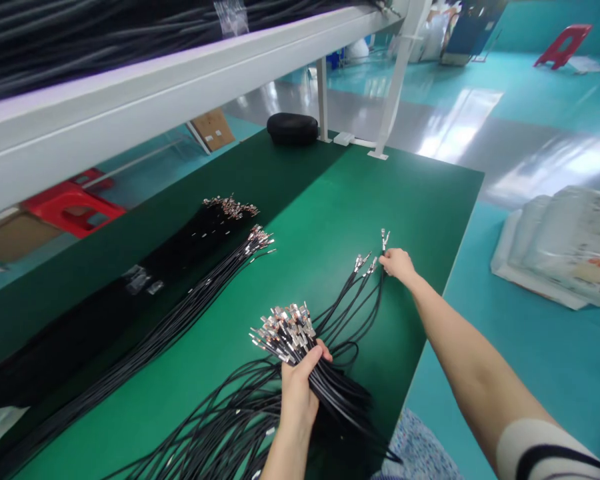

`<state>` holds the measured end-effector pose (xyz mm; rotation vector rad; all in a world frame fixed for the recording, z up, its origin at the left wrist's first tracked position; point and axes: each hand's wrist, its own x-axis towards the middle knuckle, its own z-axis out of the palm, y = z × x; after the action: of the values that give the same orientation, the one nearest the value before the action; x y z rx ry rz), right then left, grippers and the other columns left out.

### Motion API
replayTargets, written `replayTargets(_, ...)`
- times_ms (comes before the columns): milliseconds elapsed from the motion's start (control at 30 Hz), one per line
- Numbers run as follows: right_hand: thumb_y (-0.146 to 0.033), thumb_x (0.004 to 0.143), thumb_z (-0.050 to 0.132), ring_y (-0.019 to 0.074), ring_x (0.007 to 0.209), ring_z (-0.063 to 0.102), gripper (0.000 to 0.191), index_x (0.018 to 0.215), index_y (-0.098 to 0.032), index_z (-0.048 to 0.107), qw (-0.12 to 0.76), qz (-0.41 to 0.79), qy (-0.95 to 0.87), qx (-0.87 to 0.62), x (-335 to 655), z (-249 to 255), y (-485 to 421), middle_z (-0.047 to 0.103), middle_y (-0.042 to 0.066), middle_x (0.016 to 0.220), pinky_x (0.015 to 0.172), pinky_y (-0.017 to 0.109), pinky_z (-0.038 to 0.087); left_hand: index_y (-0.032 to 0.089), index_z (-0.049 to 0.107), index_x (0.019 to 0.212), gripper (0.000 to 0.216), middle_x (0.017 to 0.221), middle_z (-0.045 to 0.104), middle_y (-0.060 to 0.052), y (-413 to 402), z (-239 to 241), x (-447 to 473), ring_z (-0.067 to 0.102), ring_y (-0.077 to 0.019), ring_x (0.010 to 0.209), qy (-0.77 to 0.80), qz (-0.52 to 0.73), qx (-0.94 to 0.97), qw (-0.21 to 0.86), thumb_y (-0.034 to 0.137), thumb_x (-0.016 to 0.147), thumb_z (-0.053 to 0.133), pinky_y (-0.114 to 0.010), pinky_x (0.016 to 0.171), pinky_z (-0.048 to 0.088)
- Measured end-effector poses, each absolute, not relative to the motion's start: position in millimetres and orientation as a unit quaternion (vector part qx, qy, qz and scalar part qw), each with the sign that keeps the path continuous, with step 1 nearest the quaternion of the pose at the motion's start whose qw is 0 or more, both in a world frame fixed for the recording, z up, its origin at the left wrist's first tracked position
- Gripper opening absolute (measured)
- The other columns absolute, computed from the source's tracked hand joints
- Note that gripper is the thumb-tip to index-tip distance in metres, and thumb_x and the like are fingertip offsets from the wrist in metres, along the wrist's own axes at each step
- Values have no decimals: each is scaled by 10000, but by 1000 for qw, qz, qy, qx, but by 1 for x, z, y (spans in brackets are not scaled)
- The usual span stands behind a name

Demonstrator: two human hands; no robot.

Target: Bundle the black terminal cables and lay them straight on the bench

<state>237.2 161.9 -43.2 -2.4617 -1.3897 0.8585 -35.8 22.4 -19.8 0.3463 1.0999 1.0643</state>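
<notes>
Left hand gripping a terminal-tipped cable bundle, right hand pinching a few ends

The cable bundle is resting over the near part of the green tabletop, its silver and copper-coloured terminals fanning out above the left hand. Beyond it, the small cable ends are pointing up from the right hand, and two little groups of cables are lying between the hands.

Loose black cables are curving out beside the left wrist. Farther left, a straight bundle is lying alongside a darker one with clear wrap around it.

The white-edged shelf overhead is carrying more black cables, clear plastic wrapping one spot. A black hard case is sitting closed at the far edge, hiding its contents. On the floor, plastic packages are lying stacked; what they are holding cannot be told.

The left forearm is rising from the bottom edge, thumb crossing the cables; the right arm is stretching forward from the lower right corner, fingertips closing together.
</notes>
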Motion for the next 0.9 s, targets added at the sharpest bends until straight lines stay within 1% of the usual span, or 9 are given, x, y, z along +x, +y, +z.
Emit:
replayTargets(100,-235,783,431,59,378,443,159,654,-153,480,164,424,-595,-663,195,-7,105,542,-9,537,392,168,333,101,589,746,192,620,566,-25,17,-16,-36,538,-114,589,489,500,155,698,218,637,695,-236,614,434)
replayTargets(200,-236,733,490,53,357,437,132,625,-163,469,149,546,-639,-521,138,21,49,482,-57,482,345,147,294,109,605,765,248,676,604,-29,10,-11,-35,563,-114,613,484,512,161,691,208,580,737,-231,631,454)
replayTargets(367,-129,682,461,42,394,457,85,601,-153,451,212,559,-640,-484,79,36,4,474,-64,489,389,134,320,122,615,824,362,810,644,-57,-6,0,-39,610,-164,708,476,511,186,691,204,509,775,-272,675,490)
replayTargets(500,-245,706,546,92,417,539,102,681,-146,543,178,683,-528,-472,95,27,14,584,-19,556,399,177,400,115,610,782,284,731,620,-30,-13,1,-42,594,-128,656,492,532,194,661,205,553,752,-244,662,482)
replayTargets(533,-273,708,566,104,453,566,130,723,-144,567,180,683,-498,-503,107,21,23,617,0,600,426,189,428,115,606,768,269,706,610,-22,-12,0,-42,589,-122,641,494,542,184,655,210,560,747,-242,658,480)
replayTargets(600,-301,755,536,106,486,583,173,777,-136,584,205,608,-443,-627,137,4,46,648,31,656,467,198,452,118,594,751,255,665,591,-10,-10,-3,-41,581,-117,610,491,553,159,654,220,568,741,-247,645,476)
replayTargets(700,-275,793,491,97,411,534,236,648,-107,574,195,463,-378,-778,184,-31,83,595,52,501,459,198,425,117,582,752,241,638,575,-9,-5,-7,-42,569,-116,590,482,550,161,662,219,589,728,-252,628,467)
replayTargets(800,-251,745,555,111,357,500,273,511,-109,549,168,412,-349,-825,209,-65,107,504,45,357,451,213,416,113,571,721,225,615,563,-10,-3,-7,-42,553,-114,577,480,544,182,664,222,595,722,-244,612,450)
replayTargets(900,-188,714,563,107,343,495,215,517,-105,548,179,408,-326,-834,210,-90,118,507,38,362,430,209,418,118,566,712,241,613,561,-7,-2,-5,-42,537,-109,563,480,549,175,661,228,577,732,-241,599,437)
